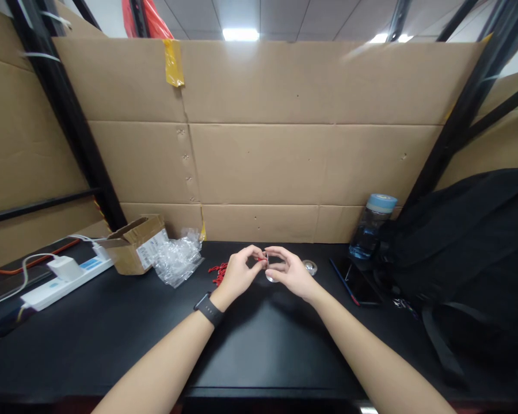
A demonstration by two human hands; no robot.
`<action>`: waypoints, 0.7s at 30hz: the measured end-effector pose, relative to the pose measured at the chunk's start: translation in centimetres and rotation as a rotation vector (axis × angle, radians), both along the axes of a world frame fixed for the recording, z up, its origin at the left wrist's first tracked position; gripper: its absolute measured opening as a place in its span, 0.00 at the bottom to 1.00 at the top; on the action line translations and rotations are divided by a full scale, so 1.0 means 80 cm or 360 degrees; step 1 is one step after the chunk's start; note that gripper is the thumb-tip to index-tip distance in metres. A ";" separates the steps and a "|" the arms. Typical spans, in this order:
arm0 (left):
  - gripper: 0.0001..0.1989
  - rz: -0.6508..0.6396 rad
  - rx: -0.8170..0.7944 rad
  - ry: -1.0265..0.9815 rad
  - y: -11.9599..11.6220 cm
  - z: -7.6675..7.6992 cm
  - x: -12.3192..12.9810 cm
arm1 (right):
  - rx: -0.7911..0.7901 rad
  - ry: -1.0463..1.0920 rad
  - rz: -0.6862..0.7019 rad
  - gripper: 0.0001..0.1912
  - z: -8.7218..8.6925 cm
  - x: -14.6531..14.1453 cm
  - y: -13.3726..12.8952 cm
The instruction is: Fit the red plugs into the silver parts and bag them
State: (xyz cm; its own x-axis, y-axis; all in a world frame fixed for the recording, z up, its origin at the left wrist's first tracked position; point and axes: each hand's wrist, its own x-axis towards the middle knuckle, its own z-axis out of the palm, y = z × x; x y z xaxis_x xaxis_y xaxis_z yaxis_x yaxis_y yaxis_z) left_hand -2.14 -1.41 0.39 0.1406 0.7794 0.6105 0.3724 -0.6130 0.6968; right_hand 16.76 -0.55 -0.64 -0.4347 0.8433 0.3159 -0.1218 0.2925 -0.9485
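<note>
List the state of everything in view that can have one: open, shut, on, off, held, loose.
Left hand, pinching a small red piece
Right hand, fingers curled by a small silver piece; grip unclear
Red strings, loosely bunched
Cardboard box, open at the top
Plastic wrap, crumpled
Bottle, blue lid on
Phone, lying flat, screen dark
Charger, plugged into the power strip
Watch, strapped on
Ceiling light, on
Backpack, whether zipped, cannot tell

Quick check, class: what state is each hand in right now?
Left hand: closed, pinching a small red piece.
Right hand: closed, apparently holding a thin silvery disc by its edge.
</note>
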 end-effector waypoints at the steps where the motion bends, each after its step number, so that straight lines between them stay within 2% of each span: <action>1: 0.02 -0.0004 0.0018 0.0007 -0.001 0.001 0.000 | 0.0006 -0.0002 -0.0004 0.29 0.000 0.000 0.000; 9: 0.03 0.0050 0.0071 0.0195 -0.004 0.005 -0.002 | 0.0091 -0.0092 -0.0109 0.28 -0.004 -0.001 0.001; 16: 0.07 0.0154 0.0183 0.0404 -0.006 0.008 -0.001 | 0.0325 -0.0345 -0.0376 0.25 -0.002 0.004 0.009; 19: 0.07 0.0150 0.0161 0.0399 -0.006 0.009 -0.002 | 0.0465 -0.0584 -0.0501 0.18 0.002 0.009 0.009; 21: 0.06 0.0135 0.0154 0.0381 -0.007 0.009 -0.002 | 0.0499 -0.0703 -0.0462 0.13 0.006 0.011 0.006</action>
State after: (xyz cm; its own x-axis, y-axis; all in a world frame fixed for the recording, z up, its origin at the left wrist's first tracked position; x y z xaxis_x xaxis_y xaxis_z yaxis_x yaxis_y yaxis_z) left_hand -2.27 -1.95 1.08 0.2267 0.7342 0.6400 0.5721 -0.6321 0.5226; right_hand 17.64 -0.04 -0.14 -0.3476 0.8431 0.4104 0.3896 0.5279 -0.7546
